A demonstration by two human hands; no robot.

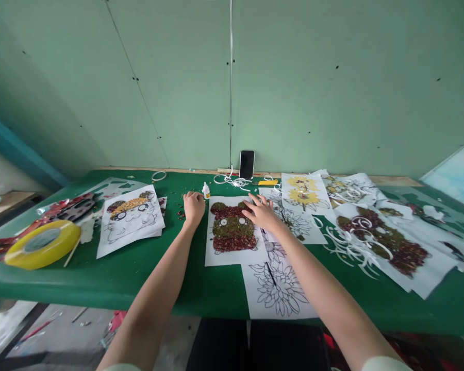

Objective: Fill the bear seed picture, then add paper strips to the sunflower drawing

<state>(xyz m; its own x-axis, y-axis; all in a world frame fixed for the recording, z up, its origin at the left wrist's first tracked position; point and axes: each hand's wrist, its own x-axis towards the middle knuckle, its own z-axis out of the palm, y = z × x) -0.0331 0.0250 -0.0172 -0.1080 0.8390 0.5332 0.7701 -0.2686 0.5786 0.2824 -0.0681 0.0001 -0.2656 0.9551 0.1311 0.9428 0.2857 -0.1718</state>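
Note:
A white sheet with a hamster picture [234, 226] filled with dark red and olive-green dried bits lies in front of me. My right hand [261, 210] rests at its upper right, fingers spread, over the hamster's ear and side. Just left of the sheet, my left hand [194, 206] is closed, fingertips curled down by the scattered bits; whatever is in them is hidden. A small white glue bottle [206, 190] stands upright beside that hand. Dark red loose bits [180, 214] lie to its left on the green table [170, 288].
Leftward are a yellow tape roll [42, 245] and another hamster sheet [129, 219]. A phone [247, 165] leans on the wall near a yellow cutter [268, 182]. Flower drawings [280, 288] lie under my right arm; paper strips [350, 247] and finished pictures [394, 247] lie right.

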